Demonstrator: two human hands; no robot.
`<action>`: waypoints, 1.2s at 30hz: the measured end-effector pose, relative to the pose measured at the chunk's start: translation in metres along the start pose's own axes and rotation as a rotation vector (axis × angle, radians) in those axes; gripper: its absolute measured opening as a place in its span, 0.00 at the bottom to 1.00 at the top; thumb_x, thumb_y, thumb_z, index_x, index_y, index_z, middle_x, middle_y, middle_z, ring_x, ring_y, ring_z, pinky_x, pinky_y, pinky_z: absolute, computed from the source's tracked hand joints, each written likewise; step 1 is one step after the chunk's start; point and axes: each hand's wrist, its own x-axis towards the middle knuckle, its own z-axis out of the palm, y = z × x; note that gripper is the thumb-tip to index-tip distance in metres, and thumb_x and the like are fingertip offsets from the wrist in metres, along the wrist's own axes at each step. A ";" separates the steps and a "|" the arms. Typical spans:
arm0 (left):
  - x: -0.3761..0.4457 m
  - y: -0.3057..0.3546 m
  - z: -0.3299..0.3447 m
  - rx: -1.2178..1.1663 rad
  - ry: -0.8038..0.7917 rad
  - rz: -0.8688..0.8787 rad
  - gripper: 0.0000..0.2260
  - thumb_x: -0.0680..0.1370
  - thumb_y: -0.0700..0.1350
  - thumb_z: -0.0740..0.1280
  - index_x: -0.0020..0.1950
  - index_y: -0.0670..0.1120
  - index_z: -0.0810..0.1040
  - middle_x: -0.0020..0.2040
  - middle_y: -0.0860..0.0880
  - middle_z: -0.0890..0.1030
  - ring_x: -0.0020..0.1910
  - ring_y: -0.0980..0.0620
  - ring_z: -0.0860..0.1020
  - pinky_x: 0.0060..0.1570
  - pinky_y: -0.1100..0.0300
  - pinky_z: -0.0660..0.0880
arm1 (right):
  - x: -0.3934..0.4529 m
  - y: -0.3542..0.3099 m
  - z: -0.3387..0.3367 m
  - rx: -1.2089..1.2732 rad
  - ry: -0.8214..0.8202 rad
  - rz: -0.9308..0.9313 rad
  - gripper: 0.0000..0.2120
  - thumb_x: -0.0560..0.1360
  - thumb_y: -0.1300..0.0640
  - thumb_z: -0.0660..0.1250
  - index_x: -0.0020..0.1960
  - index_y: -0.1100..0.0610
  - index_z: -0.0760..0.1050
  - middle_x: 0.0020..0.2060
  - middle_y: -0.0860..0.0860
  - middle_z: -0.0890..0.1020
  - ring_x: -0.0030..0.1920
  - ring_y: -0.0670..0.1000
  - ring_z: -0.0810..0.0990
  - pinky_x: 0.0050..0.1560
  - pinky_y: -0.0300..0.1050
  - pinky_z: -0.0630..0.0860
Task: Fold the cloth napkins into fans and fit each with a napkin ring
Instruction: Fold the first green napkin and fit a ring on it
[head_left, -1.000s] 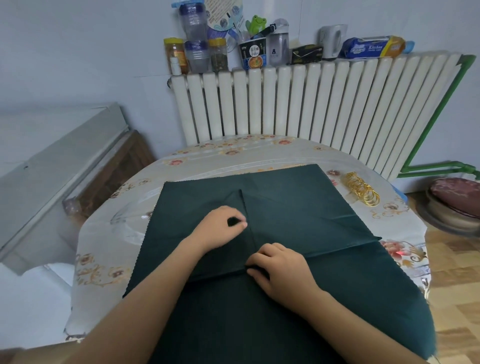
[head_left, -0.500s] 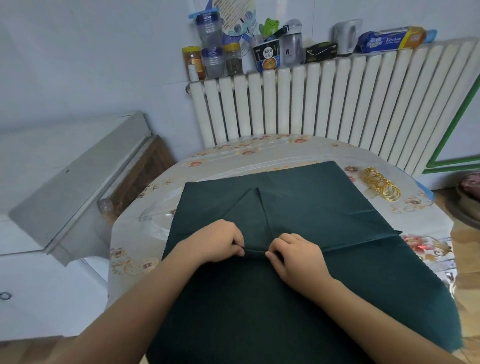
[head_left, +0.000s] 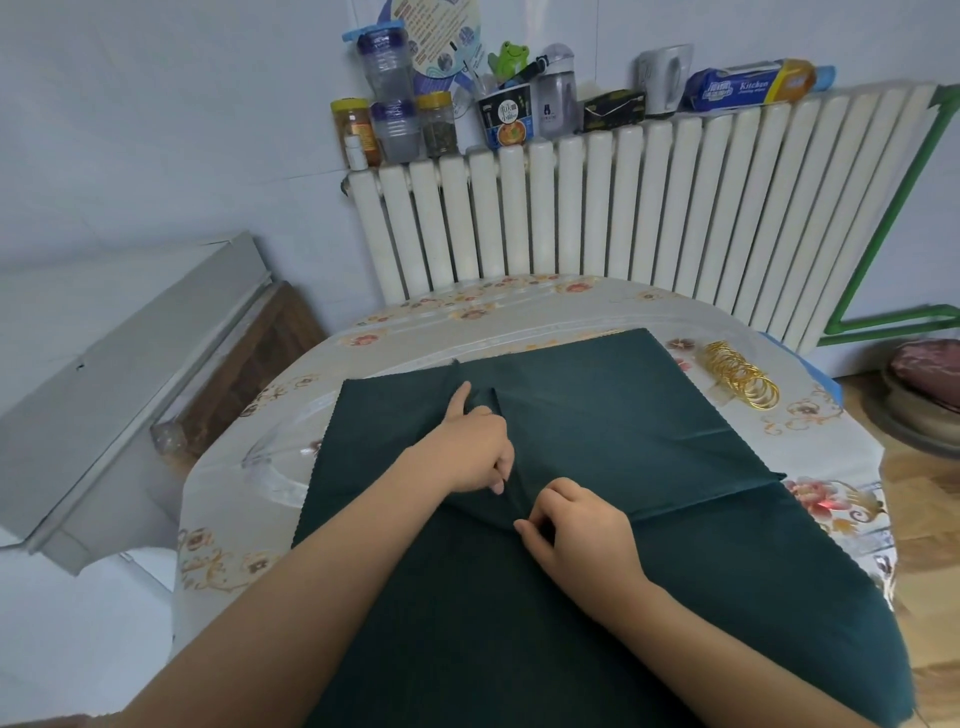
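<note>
Napkin (head_left: 597, 415): dark green cloth, spread over the middle of the tabletop (head_left: 519, 317), near edge hanging toward the person; a second green layer lies beneath it, reaching the near right corner. A narrow raised pleat runs along the cloth's midline between the two hands. Left hand (head_left: 470, 447): on the pleat's far part, index finger stretched forward and pressing the cloth flat, the other fingers (head_left: 498, 480) curled and pinching the fold at its near side. Right hand (head_left: 576, 530): just beside the left, nearer the person, fingers curled with thumb and fingertips pinching the near end of the pleat. Rings (head_left: 740, 376): a bunch of gold napkin rings, lying on the tabletop at the far right, just off the napkin's right corner, apart from both hands. Tabletop: round, covered with a floral cloth under clear plastic. Radiator (head_left: 649, 208): white, ribbed, against the wall behind the tabletop; its top carries jars (head_left: 395, 124), a noodle cup (head_left: 506, 117) with a green frog figure in it, a bottle (head_left: 556, 93), a kettle (head_left: 665, 75) and a blue box (head_left: 748, 85) lying on its side. Green pipe (head_left: 883, 218): at the radiator's right end.
</note>
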 end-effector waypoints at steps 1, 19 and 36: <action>-0.002 -0.002 0.006 -0.034 0.065 0.000 0.07 0.74 0.51 0.70 0.50 0.53 0.82 0.58 0.55 0.76 0.68 0.53 0.63 0.70 0.44 0.32 | 0.000 -0.001 0.000 -0.001 -0.002 0.006 0.16 0.61 0.50 0.78 0.30 0.49 0.70 0.30 0.42 0.73 0.28 0.42 0.73 0.26 0.33 0.64; 0.024 -0.036 0.051 -0.817 0.626 -0.545 0.14 0.78 0.39 0.63 0.61 0.52 0.79 0.56 0.52 0.80 0.57 0.53 0.77 0.63 0.53 0.69 | -0.003 -0.002 0.001 0.028 0.029 0.041 0.12 0.65 0.48 0.68 0.30 0.49 0.66 0.30 0.42 0.71 0.28 0.41 0.70 0.27 0.32 0.62; 0.052 -0.031 0.063 -0.589 0.473 -0.686 0.16 0.81 0.48 0.56 0.68 0.50 0.72 0.61 0.45 0.72 0.63 0.45 0.66 0.57 0.52 0.69 | -0.003 -0.001 0.005 0.023 -0.007 -0.042 0.06 0.64 0.56 0.71 0.40 0.49 0.84 0.39 0.42 0.82 0.35 0.44 0.79 0.33 0.33 0.75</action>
